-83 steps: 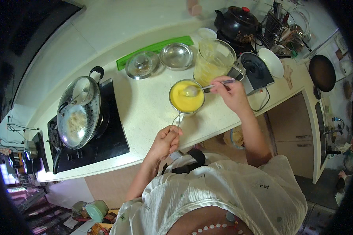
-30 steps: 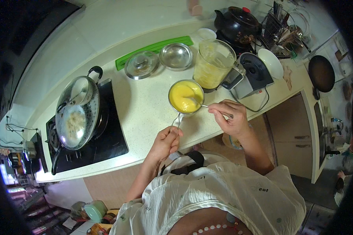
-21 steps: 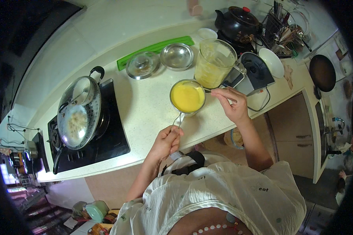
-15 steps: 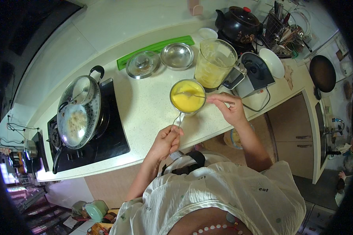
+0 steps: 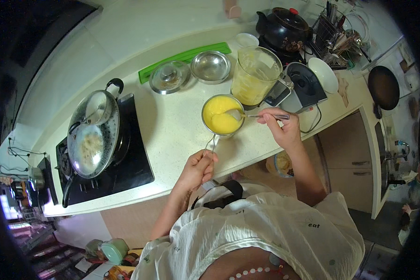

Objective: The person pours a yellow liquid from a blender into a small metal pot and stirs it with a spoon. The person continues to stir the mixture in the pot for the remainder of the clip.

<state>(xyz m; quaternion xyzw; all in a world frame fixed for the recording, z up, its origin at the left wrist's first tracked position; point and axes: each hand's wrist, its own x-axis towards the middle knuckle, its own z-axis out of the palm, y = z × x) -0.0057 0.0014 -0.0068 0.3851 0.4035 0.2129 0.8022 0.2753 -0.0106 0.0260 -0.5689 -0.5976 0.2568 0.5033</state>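
Note:
A small metal saucepan [image 5: 203,122] holds a thick yellow mixture [image 5: 223,122]. My left hand [image 5: 199,169] is closed around its wire handle, near the counter's front edge. In my right hand [image 5: 283,129] is a metal spoon [image 5: 236,114], gripped by its handle. The spoon's bowl rests at the right side of the mixture, its back partly showing. Just behind the pan stands a clear blender jug [image 5: 256,77], smeared yellow inside. Left of the jug are an empty-looking metal bowl [image 5: 211,67] and a metal lid with a knob [image 5: 170,77].
A large lidded wok [image 5: 92,144] sits on the black cooktop [image 5: 134,161] to the left. Behind are a green strip [image 5: 147,72] and a dark kettle [image 5: 287,30]. At right stand the blender base [image 5: 305,91], with its cord, a white bowl [image 5: 324,77] and a utensil rack [image 5: 329,35].
My right hand has moved right and slightly up, drawing the spoon from the middle of the mixture to the pan's right side. My left hand and the pan stay put.

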